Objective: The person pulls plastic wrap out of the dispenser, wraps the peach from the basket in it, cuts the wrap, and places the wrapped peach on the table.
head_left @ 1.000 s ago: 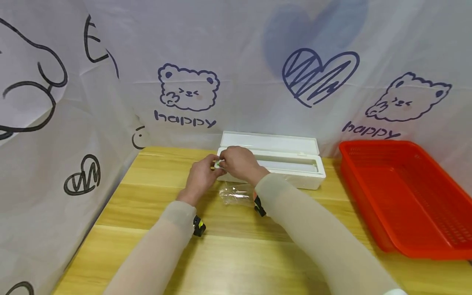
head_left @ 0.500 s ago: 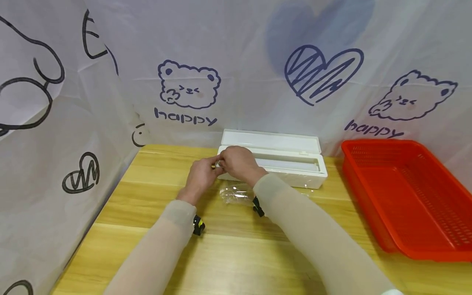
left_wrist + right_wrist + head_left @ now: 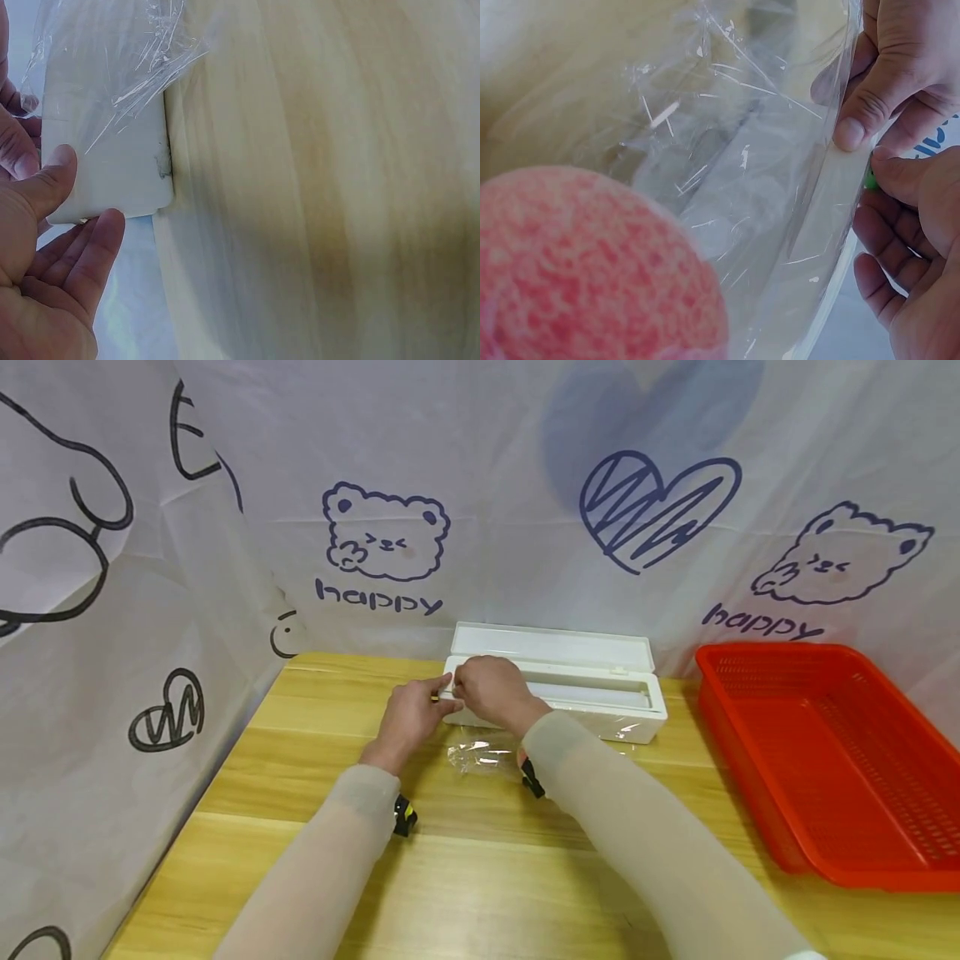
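Observation:
A long white plastic-wrap box (image 3: 630, 729) stands at the table's back with its lid (image 3: 555, 645) raised, a pale roll (image 3: 588, 695) lying inside. My left hand (image 3: 408, 720) grips the box's left end, its thumb on the front face in the left wrist view. Bent over the left part of the box, my right hand (image 3: 491, 689) has its thumb and forefinger at a small green piece (image 3: 871, 178) by the rim, mostly hidden by the fingers. Clear plastic wrap (image 3: 735, 150) hangs crumpled down the front and spreads onto the table.
A red plastic basket (image 3: 795, 827) stands to the right on the wooden table (image 3: 465, 893). A printed white cloth (image 3: 510, 560) hangs close behind and along the left side. A blurred pink mottled shape (image 3: 592, 270) fills the right wrist view's lower left.
The right hand has shifted slightly right, so a little more gap shows between the two hands. The left hand stays at the box's end. The head view has tilted slightly.

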